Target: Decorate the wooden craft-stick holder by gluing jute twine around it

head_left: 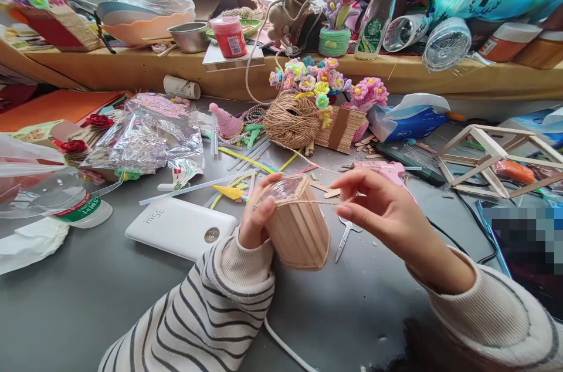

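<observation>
My left hand (259,213) is closed around a small cup (299,231) whose sides are covered with wooden craft sticks. The cup is tilted, and a clear plastic end faces up and away. A strand of jute twine (323,202) lies along that upper edge and runs taut to the right. My right hand (369,199) pinches the twine between thumb and fingers, a little apart from the cup. Behind the cup sits the ball of twine (292,119), with a strand leading from it toward my right hand.
A white power bank (181,227) lies left of my left hand. Scissors (346,237) and a pink glue gun (389,175) lie near my right hand. A wooden stick frame (501,158) and a phone (519,249) are at the right. Pipe-cleaner flowers (312,81) stand behind.
</observation>
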### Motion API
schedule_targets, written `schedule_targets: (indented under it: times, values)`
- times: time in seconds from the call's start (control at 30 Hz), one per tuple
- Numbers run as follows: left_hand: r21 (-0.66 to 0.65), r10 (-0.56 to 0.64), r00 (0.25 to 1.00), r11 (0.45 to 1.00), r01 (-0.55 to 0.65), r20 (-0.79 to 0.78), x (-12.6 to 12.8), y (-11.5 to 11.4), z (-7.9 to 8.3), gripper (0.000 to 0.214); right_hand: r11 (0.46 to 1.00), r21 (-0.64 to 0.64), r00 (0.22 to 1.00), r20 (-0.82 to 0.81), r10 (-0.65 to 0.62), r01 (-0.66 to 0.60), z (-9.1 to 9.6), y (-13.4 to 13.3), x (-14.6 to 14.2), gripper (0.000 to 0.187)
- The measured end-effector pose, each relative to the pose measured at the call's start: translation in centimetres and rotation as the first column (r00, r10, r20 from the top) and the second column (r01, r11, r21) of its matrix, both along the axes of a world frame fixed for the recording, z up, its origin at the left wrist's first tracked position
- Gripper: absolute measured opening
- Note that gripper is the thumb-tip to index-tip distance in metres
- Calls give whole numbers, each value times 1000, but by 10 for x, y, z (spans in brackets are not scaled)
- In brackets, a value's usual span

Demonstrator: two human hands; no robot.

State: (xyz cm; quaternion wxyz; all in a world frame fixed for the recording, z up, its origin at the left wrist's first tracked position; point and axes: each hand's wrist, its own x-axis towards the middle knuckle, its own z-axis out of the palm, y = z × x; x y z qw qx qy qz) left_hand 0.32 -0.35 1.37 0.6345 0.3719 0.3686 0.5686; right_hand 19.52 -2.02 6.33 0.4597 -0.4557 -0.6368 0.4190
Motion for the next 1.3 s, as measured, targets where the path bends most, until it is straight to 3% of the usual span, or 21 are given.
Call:
schedule_targets:
  times: [0.1,0.2,0.33,0.4,0.47,0.53,0.6,0.7,0.77,0.87,1.1,1.3]
  values:
    - [243,155,983,962,-127,-100,-5,7,-7,59,994,10,971,217,101,-106,8,0,8,18]
    - [551,280,943,823,-139,-181,-9,12,-12,56,970,-4,870,441,221,-245,10,1,17,26]
    - [746,411,866,662,-69,-285,-10,14,-14,61,929,-83,734,590,336,-359,7,4,28,28]
    - [787,453,821,617,-8,-347,-10,13,-15,66,946,-63,746,599,290,-317,7,7,34,38]
    - [800,483,782,599,34,-394,-10,12,-16,68,985,29,797,592,119,-169,8,12,41,42]
    - [794,501,756,606,40,-421,-10,11,-17,67,984,166,781,604,-159,72,10,18,52,34]
    - [771,494,754,636,28,-434,-9,10,-18,66,939,230,649,679,-343,256,11,23,64,24]
    - [685,438,784,728,-22,-440,-5,7,-17,63,875,251,435,790,-433,414,7,28,82,12]
    - [620,407,805,782,-62,-433,-3,5,-15,62,869,223,405,814,-416,443,-1,29,91,7]
    - [566,374,825,821,-82,-423,0,2,-12,65,882,169,424,827,-369,439,-15,29,96,17]
    - [550,369,822,831,-83,-434,0,1,-12,71,967,115,629,741,-237,229,-32,33,85,26]
    - [569,407,801,816,-103,-438,0,2,-13,69,958,162,708,648,-283,234,-34,39,89,22]
